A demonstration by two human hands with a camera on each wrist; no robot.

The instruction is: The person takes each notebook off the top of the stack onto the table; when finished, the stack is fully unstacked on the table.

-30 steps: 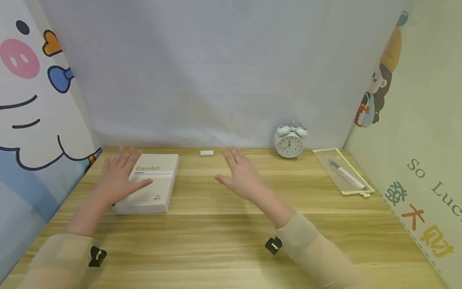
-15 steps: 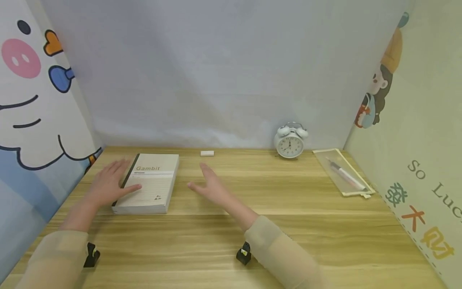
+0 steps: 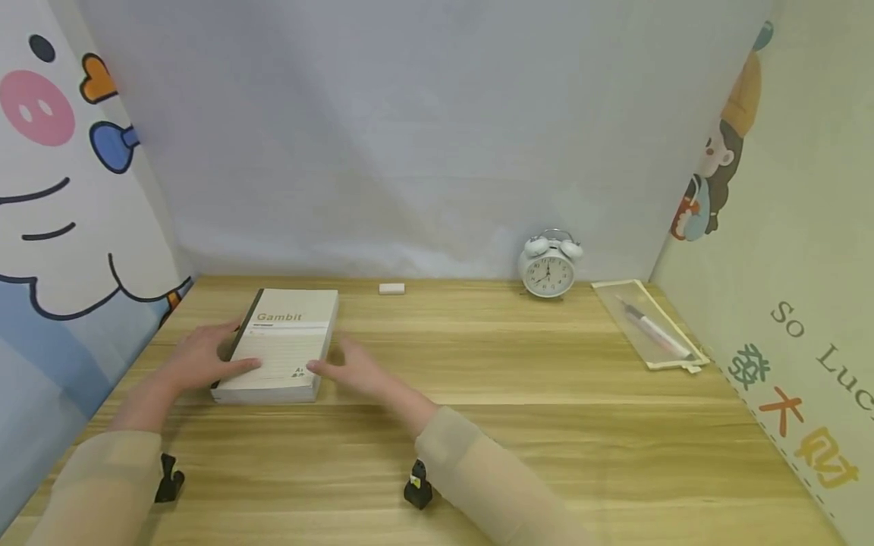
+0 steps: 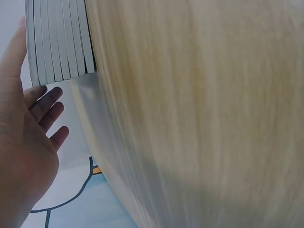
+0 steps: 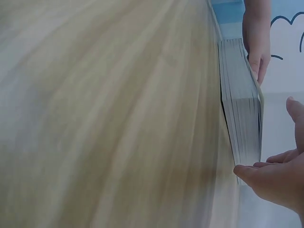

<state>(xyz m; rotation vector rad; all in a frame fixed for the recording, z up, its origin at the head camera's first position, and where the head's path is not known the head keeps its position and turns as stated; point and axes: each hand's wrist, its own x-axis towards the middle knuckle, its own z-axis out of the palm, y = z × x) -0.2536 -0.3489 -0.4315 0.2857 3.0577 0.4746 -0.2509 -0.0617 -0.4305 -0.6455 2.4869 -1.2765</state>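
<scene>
Both hands closing in on the book (image 3: 280, 345) now. Right hand (image 3: 351, 373), a second ago spread high over the bare desk (image 3: 519, 394) near the middle, now swept across and down to the book's right edge: thumb tip touching the near right corner, fingers straight and loosely together, lying just beside the page block. From the right wrist, fingertips (image 5: 249, 170) level with the pages, not yet curled under. Left hand (image 3: 198, 356), earlier flat on top of the cover, now slid back to the spine side: thumb laid over the cover's left margin, fingers out along the dark spine, relaxed and slightly fanned. From the left wrist, fingers (image 4: 45, 104) apart, pages just past the tips.

Book unmoved, flat on the desk between the two sets of fingers, title end pointing away. No grip yet, only contact on both flanks. Looks like the shift from reaching to bracketing: hands set either side, ready to lift or open, though neither begun.

Beyond the fingertips, well apart: eraser (image 3: 391, 289), clock (image 3: 548, 268), pencil pouch (image 3: 649, 324) far right.
</scene>
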